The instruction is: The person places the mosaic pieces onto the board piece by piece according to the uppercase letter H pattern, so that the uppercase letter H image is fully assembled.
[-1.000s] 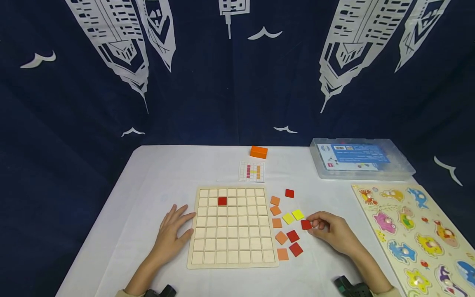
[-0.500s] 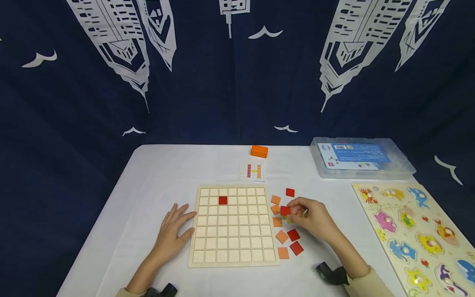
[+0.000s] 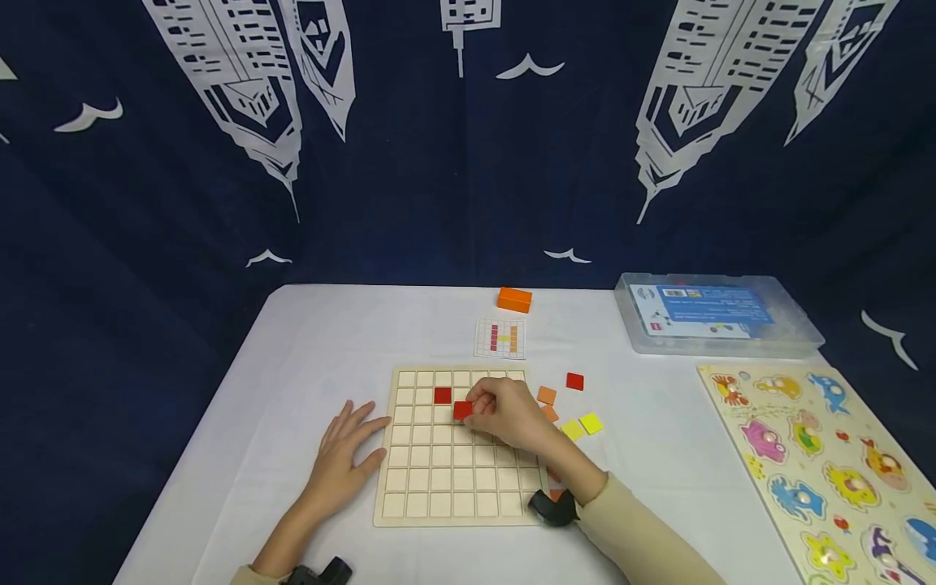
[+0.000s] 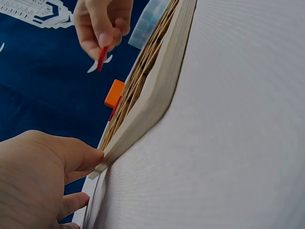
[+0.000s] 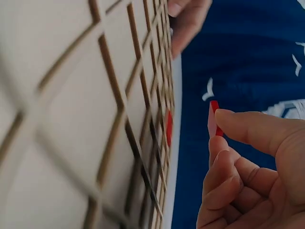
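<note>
A pale wooden grid board (image 3: 446, 479) lies on the white table, with one red tile (image 3: 442, 396) set in its second row. My right hand (image 3: 504, 413) is over the board and pinches a second red tile (image 3: 462, 411) (image 4: 101, 58) (image 5: 212, 118) just above the cells right of and below the placed one. My left hand (image 3: 344, 455) lies flat on the table with straight fingers against the board's left edge (image 4: 143, 119). Loose orange, yellow and red tiles (image 3: 574, 406) lie right of the board.
A small pattern card (image 3: 500, 338) and an orange block (image 3: 515, 300) lie behind the board. A clear plastic box (image 3: 720, 323) stands at the back right. An animal peg puzzle (image 3: 812, 455) lies along the right edge. A dark blue printed curtain hangs behind.
My right hand lifted a red tile from the loose pile and carried it left, over the board. The left hand stayed at the board's edge.
</note>
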Tool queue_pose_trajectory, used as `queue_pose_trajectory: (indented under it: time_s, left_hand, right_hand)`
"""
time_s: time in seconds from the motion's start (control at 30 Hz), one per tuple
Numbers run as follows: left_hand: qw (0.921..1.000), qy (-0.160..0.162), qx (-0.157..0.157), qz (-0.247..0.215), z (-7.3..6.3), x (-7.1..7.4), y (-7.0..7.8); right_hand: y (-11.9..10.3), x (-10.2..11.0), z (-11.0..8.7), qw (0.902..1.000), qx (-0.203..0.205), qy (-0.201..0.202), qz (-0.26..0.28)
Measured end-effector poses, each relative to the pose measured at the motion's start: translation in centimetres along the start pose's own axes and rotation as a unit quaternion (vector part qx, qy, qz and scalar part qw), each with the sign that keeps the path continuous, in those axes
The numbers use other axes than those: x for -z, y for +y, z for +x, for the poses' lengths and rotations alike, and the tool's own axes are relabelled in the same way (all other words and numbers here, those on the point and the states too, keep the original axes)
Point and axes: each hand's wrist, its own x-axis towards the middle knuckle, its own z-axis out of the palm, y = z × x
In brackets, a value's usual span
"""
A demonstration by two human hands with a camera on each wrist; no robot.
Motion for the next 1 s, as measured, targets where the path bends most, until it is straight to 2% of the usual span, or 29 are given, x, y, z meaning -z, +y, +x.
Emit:
queue_pose_trajectory:
  time_s: [0.17,0.47,0.77,1.0]
  left_hand:
    - [1.0,-0.004,0.005,0.0,0.0,0.0,0.0]
    - [1.0,-0.005,0.005,-0.004,0.0,0.1,-0.1]
    - [1.0,-0.001,0.003,0.002,0.0,0.0,-0.3]
    - [1.0,-0.002,0.004,0.003,0.0,-0.1,-0.3]
  right_hand:
    - [-0.3,-1.5,1.3,0.9998,0.005,-0.018,-0.012]
    - [-0.2,-2.6,2.6,0.9988,0.012,-0.034,-0.031]
    - [-0.2,-3.1,2.8,0.9986,0.01,-0.036,-0.036]
    - [-0.6,-2.5,1.9,0.9989,0.017,-0.032,-0.032]
